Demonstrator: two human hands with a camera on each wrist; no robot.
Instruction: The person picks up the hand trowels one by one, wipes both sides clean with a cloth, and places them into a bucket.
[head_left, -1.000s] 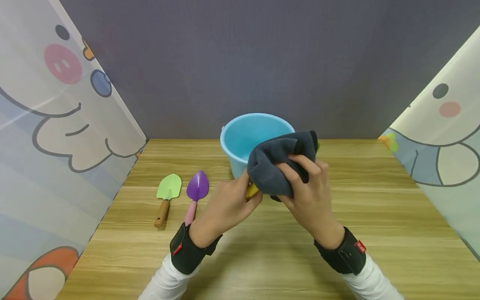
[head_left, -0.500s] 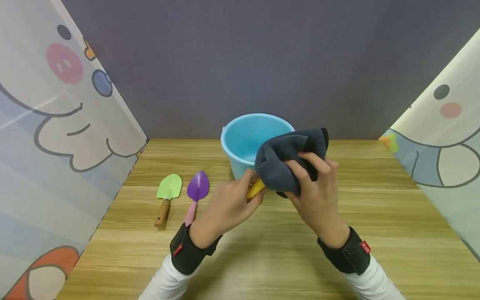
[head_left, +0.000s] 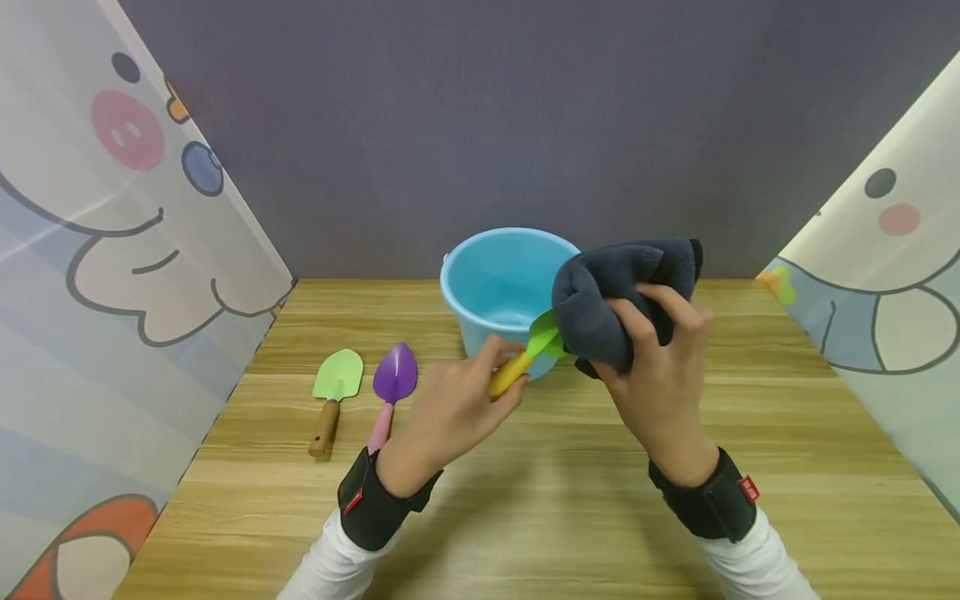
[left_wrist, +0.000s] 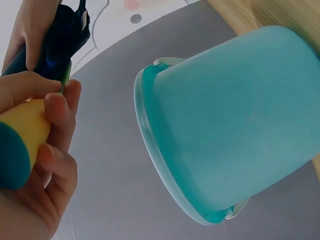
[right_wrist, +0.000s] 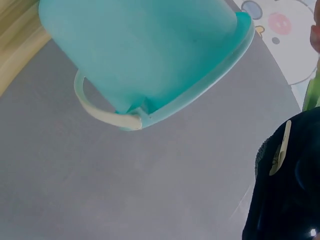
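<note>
- The dark grey cloth now sits farther right and slightly farther off than a second ago, baring part of the green blade.
- The left hand keeps pinching the handle of the yellow-handled trowel, which is held over the near side of the blue bucket.
- The right hand grips the cloth with bent fingers; the blade's tip is hidden.
- Judging by this shift, the cloth seems to be sliding along the blade, away from the handle.
</note>
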